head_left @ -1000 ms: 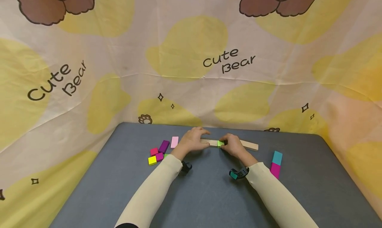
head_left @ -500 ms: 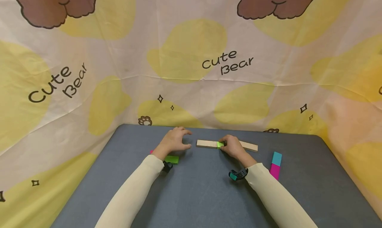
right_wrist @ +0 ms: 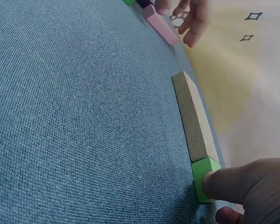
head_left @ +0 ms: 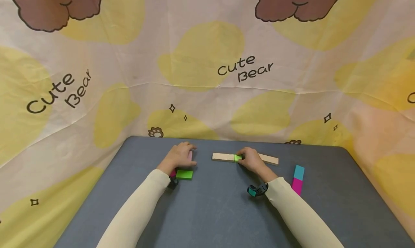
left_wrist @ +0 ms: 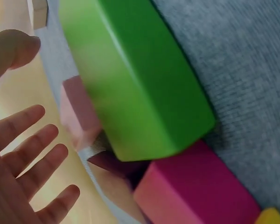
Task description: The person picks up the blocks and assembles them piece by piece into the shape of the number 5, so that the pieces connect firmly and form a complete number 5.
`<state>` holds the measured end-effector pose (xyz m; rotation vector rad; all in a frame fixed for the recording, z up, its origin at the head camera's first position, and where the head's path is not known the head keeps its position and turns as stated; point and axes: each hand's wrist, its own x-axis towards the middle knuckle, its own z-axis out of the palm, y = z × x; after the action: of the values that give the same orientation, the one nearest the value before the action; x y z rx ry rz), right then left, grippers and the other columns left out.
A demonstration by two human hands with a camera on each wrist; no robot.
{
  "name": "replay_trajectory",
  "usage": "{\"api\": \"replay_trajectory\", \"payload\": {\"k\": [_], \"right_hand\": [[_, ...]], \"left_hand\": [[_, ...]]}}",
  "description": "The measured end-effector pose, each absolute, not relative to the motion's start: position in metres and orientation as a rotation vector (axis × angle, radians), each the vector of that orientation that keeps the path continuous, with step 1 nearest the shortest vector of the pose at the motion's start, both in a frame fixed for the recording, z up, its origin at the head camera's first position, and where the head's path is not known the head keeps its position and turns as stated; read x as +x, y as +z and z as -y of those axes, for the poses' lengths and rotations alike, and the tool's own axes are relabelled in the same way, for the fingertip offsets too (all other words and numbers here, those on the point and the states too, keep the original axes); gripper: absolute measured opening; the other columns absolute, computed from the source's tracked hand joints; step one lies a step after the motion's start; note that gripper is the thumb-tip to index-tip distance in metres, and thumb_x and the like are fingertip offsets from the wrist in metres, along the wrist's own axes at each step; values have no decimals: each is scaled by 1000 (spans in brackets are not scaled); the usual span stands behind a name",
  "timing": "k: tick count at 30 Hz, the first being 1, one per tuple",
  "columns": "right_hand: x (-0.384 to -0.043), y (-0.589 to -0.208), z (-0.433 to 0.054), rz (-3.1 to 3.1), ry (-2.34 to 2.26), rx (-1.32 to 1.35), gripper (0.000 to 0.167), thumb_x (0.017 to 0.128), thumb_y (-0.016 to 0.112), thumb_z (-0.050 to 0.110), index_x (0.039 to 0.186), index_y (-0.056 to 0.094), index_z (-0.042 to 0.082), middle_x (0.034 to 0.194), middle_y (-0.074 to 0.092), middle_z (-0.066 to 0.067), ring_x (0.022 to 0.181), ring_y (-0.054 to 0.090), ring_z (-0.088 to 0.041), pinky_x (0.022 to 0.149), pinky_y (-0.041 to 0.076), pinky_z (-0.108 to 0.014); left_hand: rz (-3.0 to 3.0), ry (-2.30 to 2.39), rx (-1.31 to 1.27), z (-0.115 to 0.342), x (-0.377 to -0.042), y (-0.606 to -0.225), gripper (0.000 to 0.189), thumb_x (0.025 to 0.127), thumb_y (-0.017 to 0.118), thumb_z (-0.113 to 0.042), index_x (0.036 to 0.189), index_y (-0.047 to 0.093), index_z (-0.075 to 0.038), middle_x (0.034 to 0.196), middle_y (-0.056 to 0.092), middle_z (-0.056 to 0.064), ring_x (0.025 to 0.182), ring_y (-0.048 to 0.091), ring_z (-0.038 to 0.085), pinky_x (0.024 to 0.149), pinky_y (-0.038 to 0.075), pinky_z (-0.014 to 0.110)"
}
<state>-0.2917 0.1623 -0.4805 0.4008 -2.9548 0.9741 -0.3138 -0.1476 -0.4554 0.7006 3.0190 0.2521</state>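
My left hand (head_left: 178,156) hovers over the block group at the left, thumb and fingers spread. A pink block (head_left: 190,155) stands between its fingertips and thumb in the head view; the left wrist view shows no contact with that pink block (left_wrist: 79,112). Closer to me lies a green block (head_left: 184,174), beside a magenta block (left_wrist: 191,186). My right hand (head_left: 253,159) pinches a small light green block (head_left: 237,158), its thumb pressed on the near face (right_wrist: 203,175). That block touches the end of a plain wooden block (head_left: 223,156); another wooden block (head_left: 270,159) extends right, partly behind the hand.
A blue block (head_left: 299,172) and a magenta block (head_left: 297,186) lie end to end at the right, partly behind the right sleeve. A yellow block (left_wrist: 270,217) shows at the left wrist view's corner. Patterned cloth (head_left: 201,107) hangs behind the grey table (head_left: 214,212).
My left hand has left the wooden block and moved left over the coloured blocks, covering most of them. My right hand stays on the light green block.
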Motion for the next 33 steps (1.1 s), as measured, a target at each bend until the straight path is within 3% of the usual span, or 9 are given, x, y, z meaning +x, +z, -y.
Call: {"api": "replay_trajectory", "payload": {"k": [6, 13, 23, 33], "right_hand": [[-291, -479, -161, 2957, 984, 388, 27, 84, 68, 3, 111, 70, -1, 117, 64, -19, 110, 60, -35, 88, 51, -47], [-291, -479, -162, 2956, 993, 391, 27, 84, 69, 3, 110, 71, -1, 116, 64, -18, 109, 60, -35, 88, 51, -47], [-291, -480, -162, 2941, 990, 406, 27, 83, 69, 3, 110, 71, -1, 114, 65, -18, 109, 60, -35, 89, 50, -47], [-291, -481, -162, 2933, 1006, 405, 26, 83, 69, 2, 109, 71, -1, 112, 66, -17, 108, 60, -34, 89, 50, -47]], "left_hand": [[-3009, 235, 672, 153, -315, -459, 64, 71, 73, -41, 128, 61, -13, 124, 60, 9, 101, 56, 25, 89, 47, 47], [-2998, 250, 675, 153, -317, -460, 54, 71, 75, -33, 118, 64, -11, 110, 60, 7, 90, 53, 22, 81, 48, 41], [-2969, 349, 572, 155, -317, -461, 58, 70, 76, -32, 122, 62, -10, 112, 60, 6, 89, 53, 20, 78, 48, 38], [-2987, 489, 705, 136, -314, -464, 59, 66, 77, -32, 120, 65, -9, 111, 62, 5, 84, 53, 18, 71, 47, 33]]}}
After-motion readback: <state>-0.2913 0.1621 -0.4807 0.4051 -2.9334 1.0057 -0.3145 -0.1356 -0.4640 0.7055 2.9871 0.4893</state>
